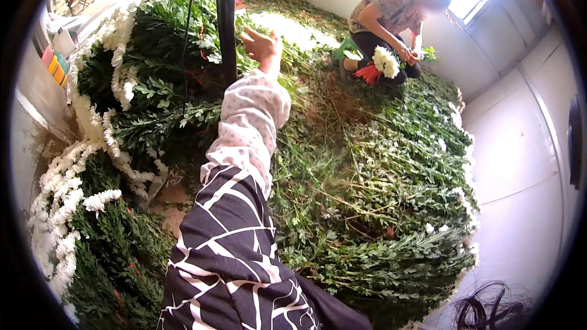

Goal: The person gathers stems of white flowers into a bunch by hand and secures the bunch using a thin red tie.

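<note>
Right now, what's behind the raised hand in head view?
Behind the hand, which is open, stands a black vertical pole, with stacked bundles of white flowers past it. The pole covers part of those bundles, and leafy cuttings hide the floor.

Packages far left of the raised hand

A small stack of flat packs, pink, yellow and green, stands at the left edge, well apart from the hand.

White flowers on green stems, a black pole, a white-dotted sleeve
</note>
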The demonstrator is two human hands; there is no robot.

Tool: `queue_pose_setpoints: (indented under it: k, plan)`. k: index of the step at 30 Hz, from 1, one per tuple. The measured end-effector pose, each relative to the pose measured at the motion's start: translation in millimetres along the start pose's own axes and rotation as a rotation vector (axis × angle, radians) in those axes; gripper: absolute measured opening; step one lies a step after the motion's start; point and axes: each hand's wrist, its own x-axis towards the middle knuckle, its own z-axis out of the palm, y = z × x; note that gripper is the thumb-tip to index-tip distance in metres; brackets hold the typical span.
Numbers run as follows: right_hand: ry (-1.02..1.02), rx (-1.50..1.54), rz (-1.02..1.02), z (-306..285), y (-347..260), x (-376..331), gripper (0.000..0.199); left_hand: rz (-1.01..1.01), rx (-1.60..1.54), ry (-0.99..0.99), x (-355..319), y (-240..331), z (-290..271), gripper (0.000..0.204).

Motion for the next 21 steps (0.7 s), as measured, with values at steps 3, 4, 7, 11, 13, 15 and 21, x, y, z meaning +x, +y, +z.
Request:
queue_pose_setpoints:
  k: [3, 4, 7, 11, 13, 15, 21]
  plan:
    - [-0.007, 0.004, -0.002, -3, 5, -11, 0.026, 0.092, -0.05, -0.25, -43, -23, 12, 0.07]
    - [0.008, 0.022, 0.006, -7, 12, -16, 0.026, 0.124, -0.093, -0.291, -64, -26, 23, 0.064]
    - [0.103, 0.104, 0.061, -33, 44, -65, 0.026, 0.24, -0.301, -0.533, -160, -37, 62, 0.051]
    - [0.46, 0.252, -0.104, -70, -16, -137, 0.028, 0.112, -0.461, -1.149, -299, -31, 17, 0.045]
    - [0.473, 0.525, -0.006, -94, -42, -159, 0.026, 0.098, -0.499, -1.508, -372, -19, -20, 0.043]
    - [0.677, 0.486, -0.003, -100, -21, -177, 0.022, 0.086, -0.464, -1.8, -460, 0, -87, 0.041]
    - [1.01, 0.65, 0.559, -66, 88, -276, 0.021, 0.445, -0.435, -2.662, -683, 6, -339, 0.031]
